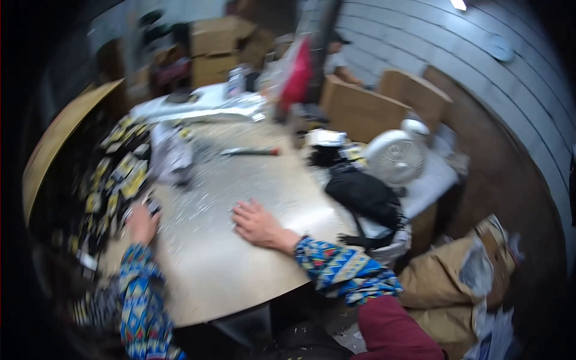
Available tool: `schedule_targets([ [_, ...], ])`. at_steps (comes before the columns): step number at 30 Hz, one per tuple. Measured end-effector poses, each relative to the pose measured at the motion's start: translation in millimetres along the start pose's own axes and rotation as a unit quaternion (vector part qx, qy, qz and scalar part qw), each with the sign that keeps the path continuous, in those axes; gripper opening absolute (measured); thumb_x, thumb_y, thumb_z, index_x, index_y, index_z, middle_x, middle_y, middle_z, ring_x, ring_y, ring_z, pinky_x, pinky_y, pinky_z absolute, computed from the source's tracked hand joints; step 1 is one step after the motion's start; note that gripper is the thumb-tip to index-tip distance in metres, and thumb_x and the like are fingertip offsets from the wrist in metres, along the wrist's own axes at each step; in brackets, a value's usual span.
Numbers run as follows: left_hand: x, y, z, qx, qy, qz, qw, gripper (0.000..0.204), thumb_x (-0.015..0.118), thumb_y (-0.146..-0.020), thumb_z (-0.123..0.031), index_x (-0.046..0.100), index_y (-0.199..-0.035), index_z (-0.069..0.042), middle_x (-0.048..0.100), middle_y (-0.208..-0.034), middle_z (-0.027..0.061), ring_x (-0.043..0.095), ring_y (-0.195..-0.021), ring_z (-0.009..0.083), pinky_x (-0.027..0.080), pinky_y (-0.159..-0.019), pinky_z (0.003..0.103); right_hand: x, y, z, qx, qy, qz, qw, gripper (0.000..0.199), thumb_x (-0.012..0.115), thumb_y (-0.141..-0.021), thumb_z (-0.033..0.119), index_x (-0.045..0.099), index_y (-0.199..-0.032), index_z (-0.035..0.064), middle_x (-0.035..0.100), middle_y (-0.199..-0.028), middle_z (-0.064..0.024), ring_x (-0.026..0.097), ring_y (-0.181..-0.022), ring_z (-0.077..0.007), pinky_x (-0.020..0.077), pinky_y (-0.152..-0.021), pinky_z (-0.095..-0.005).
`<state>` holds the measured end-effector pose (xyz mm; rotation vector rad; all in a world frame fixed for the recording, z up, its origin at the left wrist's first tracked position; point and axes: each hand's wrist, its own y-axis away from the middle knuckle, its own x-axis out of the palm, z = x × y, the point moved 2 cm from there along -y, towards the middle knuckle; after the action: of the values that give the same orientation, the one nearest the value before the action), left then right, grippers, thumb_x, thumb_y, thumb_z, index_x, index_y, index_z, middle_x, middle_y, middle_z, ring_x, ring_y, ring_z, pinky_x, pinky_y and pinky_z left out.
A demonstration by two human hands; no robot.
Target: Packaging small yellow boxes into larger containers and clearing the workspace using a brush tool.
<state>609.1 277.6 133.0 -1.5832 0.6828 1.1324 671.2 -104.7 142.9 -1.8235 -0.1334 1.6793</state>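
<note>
My right hand lies flat on the pale tabletop, its fingers stretched out and a little apart, holding nothing. At the table's left edge my left hand is closed, and a small dark and shiny thing shows at its fingertips, too blurred to name. Beside that hand is a heap of small black pieces with yellow and white cards. Thin, clear, short plastic bits are scattered between my hands and beyond them. Patterned blue sleeve covers are on both my forearms.
A crumpled whitish plastic bag and a green marker-like stick with a red end lie farther back. At right are a black bag, a white fan and a brown sack. A person is behind cardboard.
</note>
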Motion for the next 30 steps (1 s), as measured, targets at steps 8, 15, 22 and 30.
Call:
schedule_targets([
  [8, -4.2, 7.2, -3.4, -0.158, 0.059, 0.098, 0.981, 0.052, 0.052, -0.096, -0.039, 0.043, -0.133, -0.004, 0.057, -0.114, 0.0266, 0.056, -0.104, 0.0419, 0.043, -0.087, 0.048, 0.3, 23.2, 18.5, 0.091, -0.050, 0.135, 0.985, 0.053, 0.040, -0.099, 0.041, 0.044, -0.141, 0.0081, 0.035, -0.149, -0.0224, 0.030, -0.138, -0.0418, 0.0239, -0.111, -0.0590],
  [15, -136.9, 92.2, -78.7, -0.175, 0.615, 0.142, 0.755, 0.039, 0.054, -0.098, -0.034, 0.050, -0.122, -0.003, 0.059, -0.103, 0.0050, 0.062, -0.092, 0.0160, 0.054, -0.070, 0.030, -34.5, 52.9, 55.8, 0.029, -0.131, 0.055, 0.989, 0.038, 0.062, -0.089, 0.024, 0.060, -0.123, 0.0067, 0.056, -0.131, -0.0141, 0.050, -0.120, -0.0351, 0.0384, -0.103, -0.0458],
  [22, -185.3, 265.0, -84.5, -0.336, 0.775, 0.100, 0.525, 0.025, 0.058, -0.095, -0.018, 0.057, -0.111, 0.001, 0.066, -0.094, 0.0045, 0.066, -0.081, 0.0115, 0.055, -0.074, 0.024, -36.9, 50.6, 55.6, 0.084, -0.196, 0.019, 0.977, 0.041, 0.058, -0.094, 0.026, 0.057, -0.128, 0.0044, 0.056, -0.133, -0.0158, 0.046, -0.126, -0.0354, 0.0373, -0.104, -0.0458],
  [30, -103.8, 412.6, -103.9, -0.475, 0.739, 0.089, 0.469, 0.025, 0.054, -0.091, -0.009, 0.057, -0.115, -0.002, 0.064, -0.103, 0.0049, 0.063, -0.093, 0.0140, 0.052, -0.084, 0.028, -8.2, 18.0, 105.4, 0.141, -0.242, 0.086, 0.956, 0.054, 0.047, -0.099, 0.036, 0.040, -0.143, 0.0046, 0.036, -0.149, -0.0228, 0.030, -0.141, -0.0366, 0.0213, -0.116, -0.0466],
])
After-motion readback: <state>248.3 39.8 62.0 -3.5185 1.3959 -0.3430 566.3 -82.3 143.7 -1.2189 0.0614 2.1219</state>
